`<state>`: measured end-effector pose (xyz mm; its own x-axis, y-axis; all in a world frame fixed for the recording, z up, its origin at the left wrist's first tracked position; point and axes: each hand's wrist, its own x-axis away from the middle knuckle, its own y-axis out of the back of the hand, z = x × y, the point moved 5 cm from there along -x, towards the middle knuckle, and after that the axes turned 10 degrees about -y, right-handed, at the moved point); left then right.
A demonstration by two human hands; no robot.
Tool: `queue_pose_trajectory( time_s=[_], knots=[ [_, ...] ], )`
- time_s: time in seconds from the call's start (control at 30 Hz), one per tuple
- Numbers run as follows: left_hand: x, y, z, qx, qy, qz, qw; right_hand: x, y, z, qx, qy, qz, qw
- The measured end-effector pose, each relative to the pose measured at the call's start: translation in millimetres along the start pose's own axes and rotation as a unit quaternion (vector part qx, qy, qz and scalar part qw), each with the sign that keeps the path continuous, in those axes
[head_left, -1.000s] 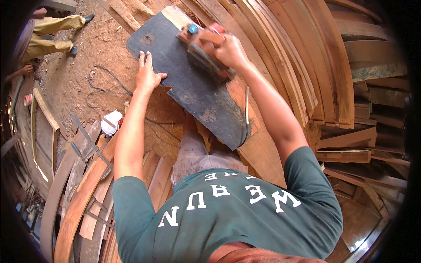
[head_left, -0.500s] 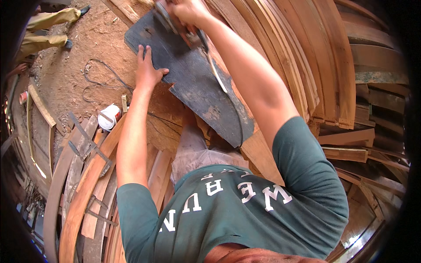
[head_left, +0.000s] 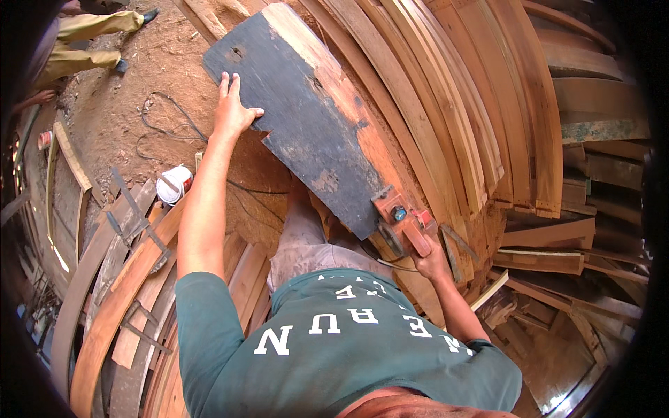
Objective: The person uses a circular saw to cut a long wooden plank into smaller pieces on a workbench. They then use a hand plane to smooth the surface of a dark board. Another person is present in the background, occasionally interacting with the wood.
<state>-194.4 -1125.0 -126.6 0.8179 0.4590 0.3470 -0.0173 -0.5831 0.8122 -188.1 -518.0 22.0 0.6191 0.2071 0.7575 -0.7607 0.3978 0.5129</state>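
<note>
A long, dark-coated wooden board (head_left: 293, 104) slants across the middle, from the upper left down toward my lap. A strip of bare, reddish wood runs along its right edge, and its left edge has a notch. Flat on the board by that notch lies my left hand (head_left: 234, 111), fingers stretched and thumb spread. My right hand (head_left: 433, 259) is closed round the handle of an orange electric planer (head_left: 403, 217). The planer sits at the board's near right end, on the bare strip. Its underside is hidden.
Curved planks (head_left: 446, 90) are stacked along the right. More timber (head_left: 129, 306) with metal clamps (head_left: 143, 233) lies at the left, near a white bucket (head_left: 174, 184). A dark cord (head_left: 174, 104) loops over the sawdust. Another person's legs (head_left: 90, 45) show at the upper left.
My right hand has brought the planer from the board's far end back to its near right end. More of the bare strip shows. My left hand stays by the notch.
</note>
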Motion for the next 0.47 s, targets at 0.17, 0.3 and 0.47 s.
queue_pose_trajectory(
  time_s=[0.17,0.3,0.47],
  knots=[
    [2.5,3.1,-3.9,-0.031,0.017,0.019,0.999,-40.9,-6.2,52.1,-0.009,0.037,0.000,0.999],
    [2.5,5.0,-7.6,-0.036,0.036,0.035,0.998,-105.6,-15.5,145.7,-0.046,0.142,-0.023,0.989],
    [3.7,5.3,-6.5,-0.022,0.057,0.075,0.995,-177.9,-26.9,261.6,0.013,0.153,0.007,0.988]
  ],
)
